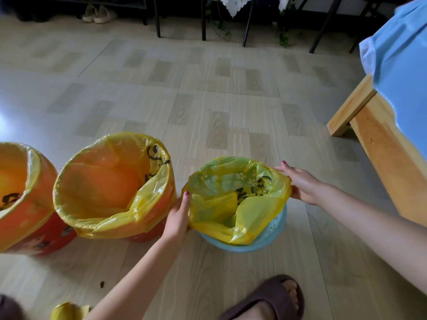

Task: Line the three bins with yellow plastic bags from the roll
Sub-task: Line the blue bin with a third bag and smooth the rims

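One roll (69, 311) lies nearest, at the floor's bottom edge. Three bins stand in a row, each with one bag: two orange (111, 188) (20, 197), one blue (263, 239). Left hand (178, 218) and right hand (302, 183) pinch the blue bin's bag (238, 199) at opposite rims.

A home (lived-in): wooden bed frame (360, 116) with blue sheet (402, 65); slippers (99, 13) under shelf.
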